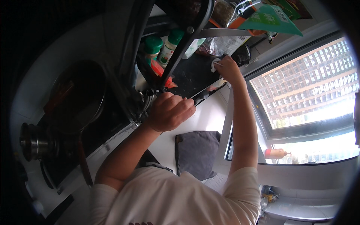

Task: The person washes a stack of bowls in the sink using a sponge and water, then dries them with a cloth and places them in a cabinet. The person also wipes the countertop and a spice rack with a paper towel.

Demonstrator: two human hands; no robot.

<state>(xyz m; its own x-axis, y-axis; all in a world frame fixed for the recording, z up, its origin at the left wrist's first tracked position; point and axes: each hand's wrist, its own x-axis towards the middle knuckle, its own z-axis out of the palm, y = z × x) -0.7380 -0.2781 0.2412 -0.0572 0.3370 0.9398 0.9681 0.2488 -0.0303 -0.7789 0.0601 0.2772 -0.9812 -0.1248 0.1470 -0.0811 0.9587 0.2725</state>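
Observation:
My right hand point(229, 70) reaches over the far right end of a black rack shelf point(193, 73), its fingers closed on a crumpled white tissue point(214, 65) against the surface. Pale specks dot the shelf. At the rack's near corner, my left hand point(170, 112) is curled into a fist beside a black upright; whatever its fingers may hold is hidden. Two green-lidded seasoning jars point(167, 50) stand at the shelf's left, with a red packet point(159, 69) in front of them. Clear plastic bags point(223, 45) lie toward the back, close to my right hand.
An upper rack tier carries a green packet point(272, 19) that juts out on the right. A large pan point(78, 99) and a steel pot point(35, 141) sit on the left. Below my hands lies a grey cloth point(197, 152). At right are a window point(305, 82) and a pump bottle point(275, 153).

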